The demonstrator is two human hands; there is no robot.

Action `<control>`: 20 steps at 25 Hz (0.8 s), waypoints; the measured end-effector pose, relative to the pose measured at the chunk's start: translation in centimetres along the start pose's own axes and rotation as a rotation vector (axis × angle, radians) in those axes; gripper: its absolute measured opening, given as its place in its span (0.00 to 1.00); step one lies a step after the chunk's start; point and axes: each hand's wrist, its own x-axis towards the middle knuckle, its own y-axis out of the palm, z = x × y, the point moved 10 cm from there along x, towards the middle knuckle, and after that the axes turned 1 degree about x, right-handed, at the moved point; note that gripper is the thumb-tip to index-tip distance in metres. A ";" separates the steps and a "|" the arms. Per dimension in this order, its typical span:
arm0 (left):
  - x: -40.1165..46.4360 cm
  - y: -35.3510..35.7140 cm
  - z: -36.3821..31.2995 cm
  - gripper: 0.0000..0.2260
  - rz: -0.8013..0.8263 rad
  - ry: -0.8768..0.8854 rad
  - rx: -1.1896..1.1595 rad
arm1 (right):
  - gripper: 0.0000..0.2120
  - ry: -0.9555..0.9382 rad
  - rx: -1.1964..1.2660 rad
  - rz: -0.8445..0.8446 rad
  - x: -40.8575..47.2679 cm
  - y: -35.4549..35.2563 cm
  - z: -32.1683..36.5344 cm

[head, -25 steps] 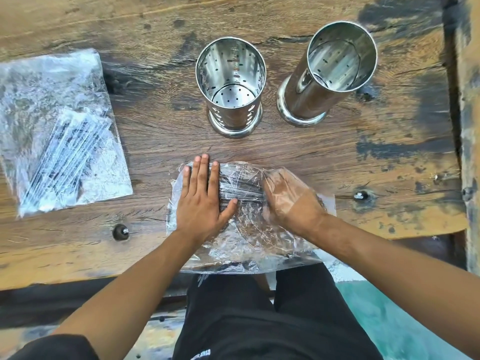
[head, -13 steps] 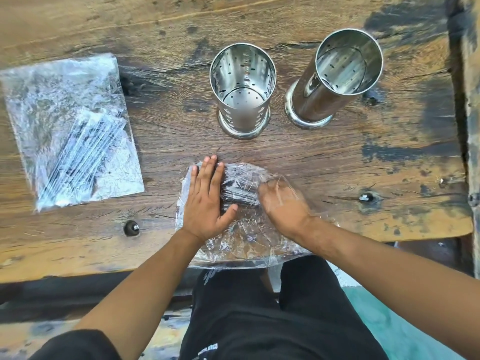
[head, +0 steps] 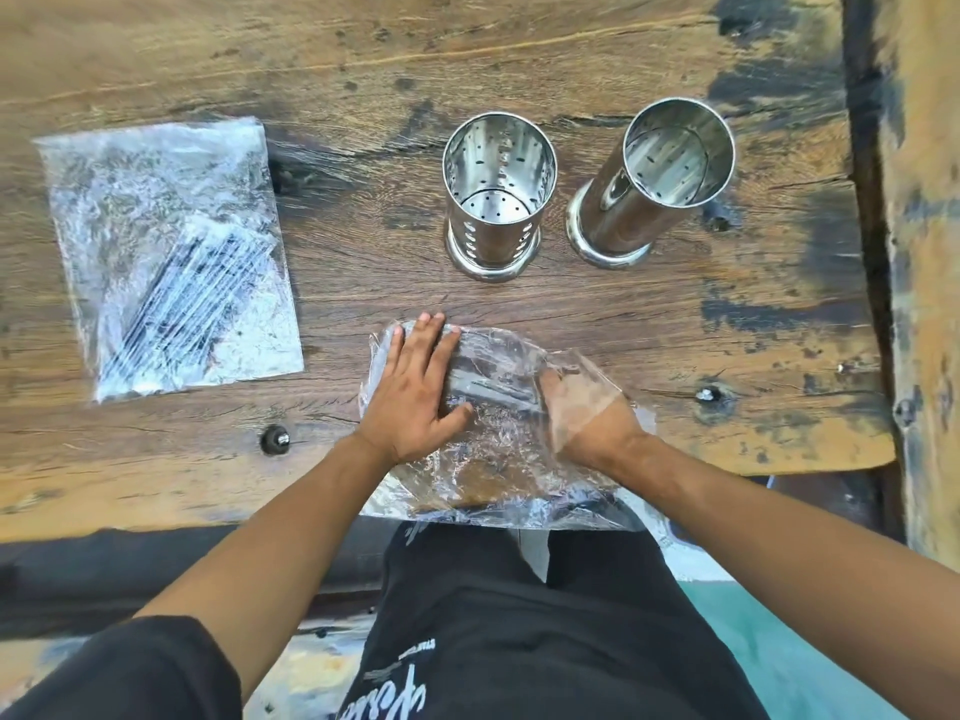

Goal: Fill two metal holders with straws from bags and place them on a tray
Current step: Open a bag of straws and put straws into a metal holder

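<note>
A worn wooden table (head: 519,65) fills most of the view, its planks scarred with dark patches and fixed with a few bolts. On its left part lies a clear plastic bag (head: 166,252), flat and closed, with a bundle of dark straws (head: 182,304) lying slantwise in its lower half; the crinkled film glares, so single straws are hard to count. A second clear bag (head: 498,459) lies at the near edge of the table in front of the person, its lower end hanging a little over the edge above black trousers (head: 545,641). Inside it a bunch of dark straws (head: 488,387) lies crosswise between the two hands, blurred by the shiny film. Beyond this bag two metal holders stand upright and apart from each other: the left holder (head: 493,200), with holes in its wall and floor, and the right holder (head: 654,184), taller in look, with small slots. Both hold nothing but reflections. The left hand (head: 415,392) lies flat on top of the near bag, fingers straight and together, thumb spread, pressing the film beside the straws. The right hand (head: 587,407) is inside the bag's opening, seen through the plastic; its fingers reach toward the straws, but whether they curl round any I cannot tell. No tray shows in the view.
</note>
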 end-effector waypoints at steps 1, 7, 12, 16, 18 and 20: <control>-0.3 0.2 0.3 0.43 0.042 -0.014 0.048 | 0.13 0.033 -0.088 0.027 -0.5 0.0 -0.8; -3.0 0.1 2.8 0.47 0.176 -0.221 0.195 | 0.15 0.118 -0.194 0.018 -2.8 -1.4 -3.0; -5.1 -1.1 3.2 0.49 0.099 -0.434 0.260 | 0.14 0.187 -0.158 0.082 -4.2 -2.1 -2.3; -6.3 -1.9 -1.5 0.38 -0.052 -0.322 0.154 | 0.07 0.218 -0.200 0.082 -3.9 -2.4 -0.7; -6.4 -0.7 -2.9 0.38 0.041 -0.285 0.112 | 0.08 0.238 -0.184 0.094 -3.8 -2.3 -0.2; -6.1 0.2 -2.5 0.42 0.142 -0.320 0.123 | 0.11 0.239 -0.162 0.092 -3.9 -2.3 -0.3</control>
